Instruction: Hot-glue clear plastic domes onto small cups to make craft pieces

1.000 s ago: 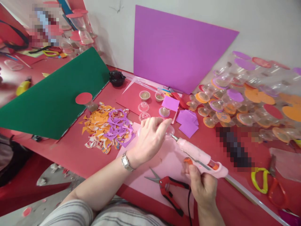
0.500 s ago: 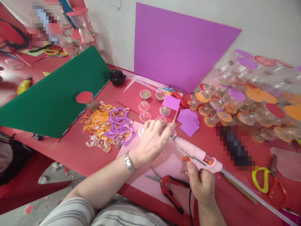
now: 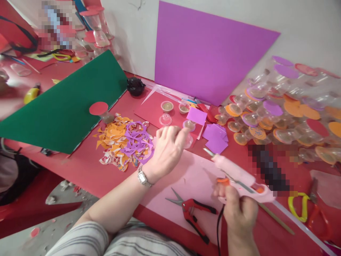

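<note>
My right hand [image 3: 237, 206] is wrapped around a pink hot glue gun [image 3: 237, 170], fingers by its orange trigger. Its nozzle points up and left, apart from my left hand. My left hand [image 3: 170, 153] has bent fingers over the clear plastic domes; the fingertips and whatever they hold are hidden. A clear dome [image 3: 165, 119] lies just beyond it, and another clear piece [image 3: 188, 141] shows beside the thumb. Behind them stand small sand-filled cups [image 3: 167, 106]. A purple square [image 3: 196, 116] rests partly over a cup [image 3: 189, 125].
Red-handled snips [image 3: 190, 209] lie open on a pink sheet [image 3: 157, 199]. Purple squares [image 3: 215, 138], paper scraps [image 3: 119, 138] and a leaning green board [image 3: 66, 103] surround the work. Many hourglass shapes [image 3: 255, 117] crowd the right, near yellow-and-red scissors [image 3: 298, 208].
The glue gun has moved right and toward me, its nozzle drawing away from my left hand. My left hand has shifted slightly left and farther away, covering a dome that was visible.
</note>
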Demonstrator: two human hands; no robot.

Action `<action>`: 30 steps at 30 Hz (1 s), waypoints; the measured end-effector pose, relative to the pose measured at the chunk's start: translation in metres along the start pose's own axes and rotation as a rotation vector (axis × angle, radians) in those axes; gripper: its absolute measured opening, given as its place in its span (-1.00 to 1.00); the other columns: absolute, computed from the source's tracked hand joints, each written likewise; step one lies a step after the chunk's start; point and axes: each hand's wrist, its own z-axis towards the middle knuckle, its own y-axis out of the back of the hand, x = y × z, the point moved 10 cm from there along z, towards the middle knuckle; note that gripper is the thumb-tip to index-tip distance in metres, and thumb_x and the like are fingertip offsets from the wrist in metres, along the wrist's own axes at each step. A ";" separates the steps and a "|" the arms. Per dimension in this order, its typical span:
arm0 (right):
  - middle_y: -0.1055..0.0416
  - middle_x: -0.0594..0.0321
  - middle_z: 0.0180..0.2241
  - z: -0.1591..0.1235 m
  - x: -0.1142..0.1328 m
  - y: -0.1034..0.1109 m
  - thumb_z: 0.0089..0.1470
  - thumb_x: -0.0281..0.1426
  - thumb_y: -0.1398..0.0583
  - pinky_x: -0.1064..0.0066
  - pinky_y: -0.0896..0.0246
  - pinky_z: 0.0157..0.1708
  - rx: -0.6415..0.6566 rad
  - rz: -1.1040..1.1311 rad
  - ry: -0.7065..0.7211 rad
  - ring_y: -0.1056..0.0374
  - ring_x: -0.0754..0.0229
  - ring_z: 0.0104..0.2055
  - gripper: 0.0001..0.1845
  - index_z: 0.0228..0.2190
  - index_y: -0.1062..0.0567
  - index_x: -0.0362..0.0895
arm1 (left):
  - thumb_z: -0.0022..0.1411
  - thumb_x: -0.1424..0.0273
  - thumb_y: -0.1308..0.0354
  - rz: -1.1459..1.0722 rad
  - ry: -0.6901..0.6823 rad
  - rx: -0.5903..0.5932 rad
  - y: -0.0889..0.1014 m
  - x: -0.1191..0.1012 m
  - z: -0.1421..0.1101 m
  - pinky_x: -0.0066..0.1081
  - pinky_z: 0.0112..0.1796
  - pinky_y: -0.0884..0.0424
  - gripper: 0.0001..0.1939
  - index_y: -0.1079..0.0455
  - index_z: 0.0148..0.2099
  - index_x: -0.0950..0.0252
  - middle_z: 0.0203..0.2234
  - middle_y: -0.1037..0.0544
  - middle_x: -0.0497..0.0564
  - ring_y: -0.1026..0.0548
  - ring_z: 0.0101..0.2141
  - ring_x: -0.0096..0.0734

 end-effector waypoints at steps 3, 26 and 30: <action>-0.28 0.32 -0.65 0.000 -0.003 0.011 0.21 -0.25 -0.19 0.39 -0.26 -0.53 -0.132 0.194 -0.050 -0.28 0.27 -0.56 -0.56 -0.65 -0.30 -0.11 | 0.31 0.58 0.01 -0.036 0.057 -0.023 0.002 0.012 0.003 -0.25 -0.14 -0.24 -0.53 -0.23 0.23 0.20 -0.21 -0.40 0.08 -0.35 -0.17 -0.22; -0.23 0.42 -0.62 0.004 -0.002 0.014 0.09 -0.27 -0.23 0.33 -0.27 -0.43 -0.238 0.317 -0.148 -0.23 0.31 -0.57 -0.82 -0.34 -0.46 -0.14 | 0.21 0.31 -0.31 -0.551 -0.023 0.392 -0.057 -0.046 -0.025 -0.17 -0.02 -0.44 -0.56 -0.29 0.07 0.33 -0.06 -0.50 0.15 -0.44 -0.07 -0.17; -0.23 0.43 -0.62 0.005 -0.004 0.012 0.09 -0.27 -0.24 0.30 -0.29 -0.39 -0.235 0.340 -0.177 -0.23 0.32 -0.57 -0.81 -0.34 -0.46 -0.15 | 0.17 0.33 -0.33 -0.465 -0.021 0.481 -0.072 -0.044 -0.031 -0.14 -0.03 -0.42 -0.59 -0.33 0.02 0.33 0.02 -0.44 0.20 -0.40 -0.03 -0.11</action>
